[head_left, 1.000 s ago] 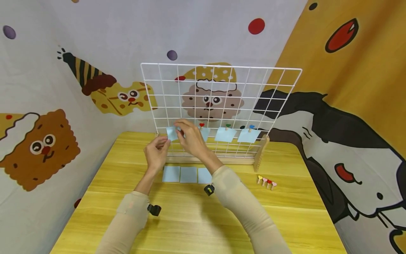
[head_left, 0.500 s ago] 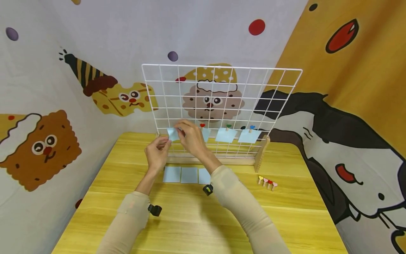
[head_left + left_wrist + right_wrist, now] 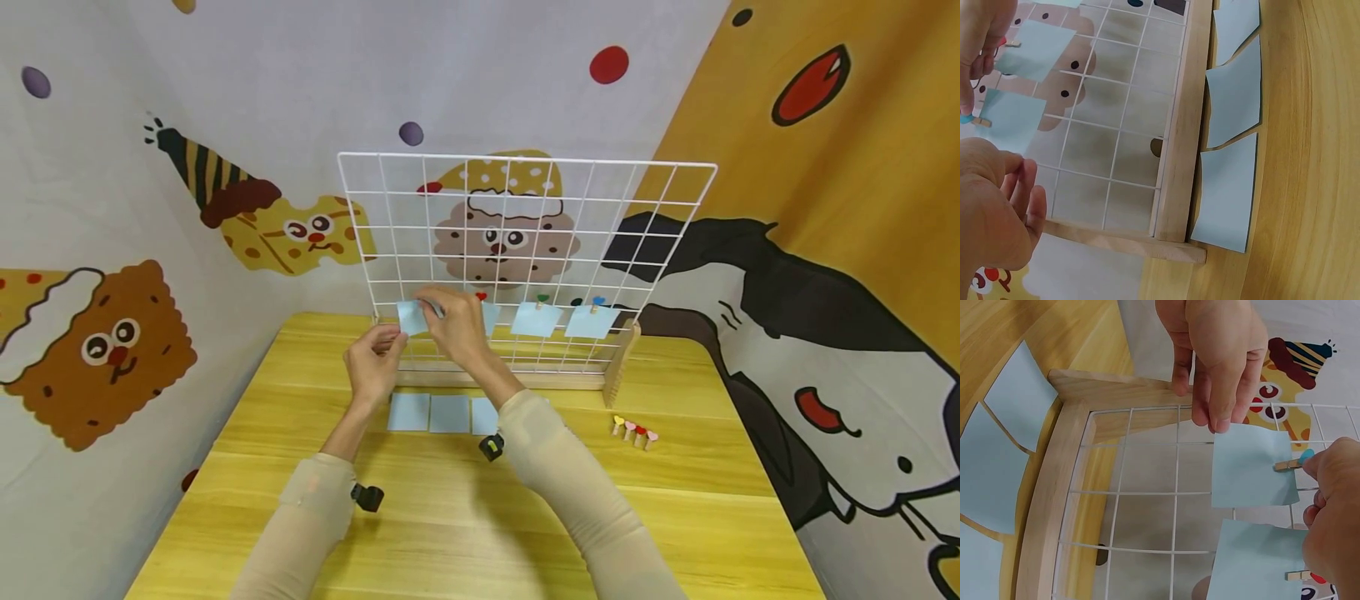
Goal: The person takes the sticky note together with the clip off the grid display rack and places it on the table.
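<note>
A light blue square of paper (image 3: 1250,472) hangs against the white wire grid (image 3: 525,158) at its left end. My left hand (image 3: 369,364) pinches the lower left corner of that paper between thumb and fingertips. At its top edge is a small wooden clothespin (image 3: 1286,465) with a turquoise end, and my right hand (image 3: 459,329) pinches that end. The neighbouring paper (image 3: 1254,559) hangs from a clothespin with a red heart (image 3: 481,297). Further right, a paper (image 3: 536,319) hangs under a green heart clip and another paper (image 3: 591,322) under a blue heart clip.
Several blue papers (image 3: 409,412) lie in a row on the wooden table (image 3: 420,533), in front of the grid's wooden base (image 3: 1175,125). Several heart-topped clothespins (image 3: 634,432) lie to the right. A cartoon-printed curtain (image 3: 262,83) hangs behind the grid.
Both hands keep their hold at the left paper with hardly any movement. The head view has drifted slightly.
</note>
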Action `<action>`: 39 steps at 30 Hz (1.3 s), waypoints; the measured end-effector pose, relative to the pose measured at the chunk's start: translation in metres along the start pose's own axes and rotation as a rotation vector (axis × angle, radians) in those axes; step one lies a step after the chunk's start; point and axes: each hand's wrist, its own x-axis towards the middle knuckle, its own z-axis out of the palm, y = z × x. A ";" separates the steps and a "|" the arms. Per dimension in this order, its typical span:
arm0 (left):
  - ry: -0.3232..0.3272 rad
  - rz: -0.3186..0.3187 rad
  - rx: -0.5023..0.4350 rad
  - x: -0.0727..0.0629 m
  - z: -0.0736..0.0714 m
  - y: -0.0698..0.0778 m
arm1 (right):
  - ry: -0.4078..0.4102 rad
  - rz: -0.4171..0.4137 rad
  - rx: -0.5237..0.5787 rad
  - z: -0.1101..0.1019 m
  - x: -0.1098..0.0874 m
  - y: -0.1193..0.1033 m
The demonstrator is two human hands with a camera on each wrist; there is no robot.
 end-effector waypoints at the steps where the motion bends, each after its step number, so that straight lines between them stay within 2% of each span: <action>1: -0.001 0.001 0.002 0.000 0.000 0.000 | 0.003 0.003 0.005 0.000 0.000 0.000; 5: -0.003 0.001 0.006 0.000 -0.002 0.001 | 0.018 0.013 0.006 0.004 0.000 0.006; 13: -0.024 -0.005 0.011 -0.001 -0.002 -0.002 | 0.020 0.086 0.016 -0.002 0.001 -0.002; 18: -0.039 -0.011 0.015 -0.006 -0.004 -0.004 | 0.001 0.117 0.077 -0.006 -0.001 -0.002; 23: -0.043 -0.016 0.005 -0.011 -0.006 -0.004 | -0.017 0.171 0.173 -0.014 -0.002 -0.003; 29: -0.052 -0.044 -0.010 -0.016 -0.009 -0.004 | -0.033 0.215 0.174 -0.029 -0.009 -0.003; 39: -0.050 -0.065 -0.035 -0.026 -0.019 -0.003 | -0.059 0.236 0.261 -0.053 -0.025 -0.005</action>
